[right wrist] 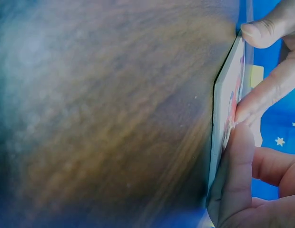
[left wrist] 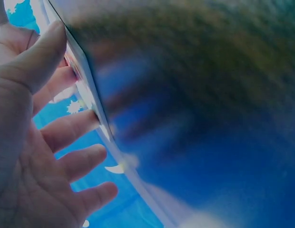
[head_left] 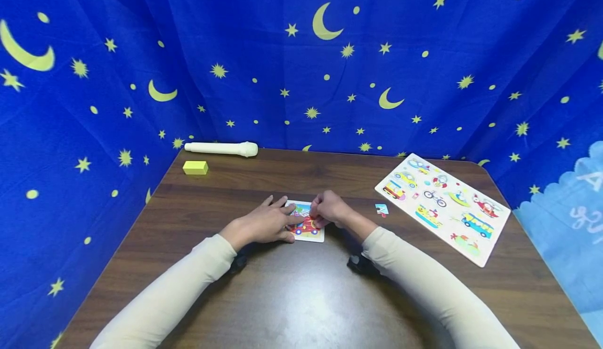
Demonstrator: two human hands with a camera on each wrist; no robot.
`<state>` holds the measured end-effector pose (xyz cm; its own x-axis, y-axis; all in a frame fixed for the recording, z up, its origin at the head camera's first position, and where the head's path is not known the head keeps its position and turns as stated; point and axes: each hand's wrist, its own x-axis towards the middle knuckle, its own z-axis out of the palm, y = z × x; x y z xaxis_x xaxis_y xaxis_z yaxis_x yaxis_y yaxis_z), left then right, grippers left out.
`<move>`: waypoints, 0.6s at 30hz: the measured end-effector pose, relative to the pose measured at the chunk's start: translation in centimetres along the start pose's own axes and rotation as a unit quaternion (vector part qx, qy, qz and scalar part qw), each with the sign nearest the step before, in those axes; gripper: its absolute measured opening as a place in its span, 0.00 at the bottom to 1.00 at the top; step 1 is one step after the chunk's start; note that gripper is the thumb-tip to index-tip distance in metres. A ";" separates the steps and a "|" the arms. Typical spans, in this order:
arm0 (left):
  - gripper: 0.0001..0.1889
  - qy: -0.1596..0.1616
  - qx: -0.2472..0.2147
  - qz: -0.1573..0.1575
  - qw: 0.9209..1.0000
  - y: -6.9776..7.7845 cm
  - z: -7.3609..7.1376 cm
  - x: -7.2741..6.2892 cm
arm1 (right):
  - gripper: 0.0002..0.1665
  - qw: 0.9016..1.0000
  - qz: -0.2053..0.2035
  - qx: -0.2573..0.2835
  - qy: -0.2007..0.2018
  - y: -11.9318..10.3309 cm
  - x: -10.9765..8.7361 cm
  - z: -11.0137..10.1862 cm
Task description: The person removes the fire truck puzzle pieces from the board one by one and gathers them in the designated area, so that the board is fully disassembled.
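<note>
The small, flat jigsaw board with a white rim (head_left: 313, 240) lies on the brown wood-grain table (head_left: 301, 307) in front of you, between your hands. Within its rim is a brightly coloured picture with a red car (head_left: 306, 227), whose blue wheels face your side; the board's near edge runs crosswise to you. Your left hand covers part of it, so its long axis cannot be told.

Your left hand (head_left: 266, 221) has its fingers spread and fairly straight, the index fingertip on the picture. Your right hand (head_left: 332, 207) curls its fingers at the picture's right side; whether they pinch a piece cannot be told.

Just beyond your right hand lies a loose light-blue and red jigsaw piece (head_left: 381, 210). Farther right, a large white rectangular board (head_left: 477, 257) carries colourful vehicle pictures. At the far left are a yellow block (head_left: 195, 168) and a white microphone-shaped object (head_left: 221, 148).
</note>
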<state>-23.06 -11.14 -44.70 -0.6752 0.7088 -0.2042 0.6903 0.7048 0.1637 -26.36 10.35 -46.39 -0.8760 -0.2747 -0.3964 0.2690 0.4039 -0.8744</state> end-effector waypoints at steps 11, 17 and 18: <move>0.31 0.003 0.011 0.001 1.000 -0.1 0.1 0.0 | 0.05 1.000 0.003 0.023 -0.007 -0.3 -0.1 -0.2; 0.31 0.004 0.015 -0.001 1.000 0.1 0.2 0.0 | 0.05 1.000 -0.008 0.011 0.012 0.0 -0.1 -0.2; 0.31 0.004 0.017 -0.002 1.000 0.1 0.2 0.0 | 0.05 1.000 -0.008 0.008 0.012 0.0 -0.1 -0.2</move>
<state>-22.95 -11.12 -44.86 -0.6795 0.7070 -0.1963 0.6964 0.7056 0.1310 -26.34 10.59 -46.29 -0.8892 -0.2603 -0.3762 0.2618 0.3849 -0.8850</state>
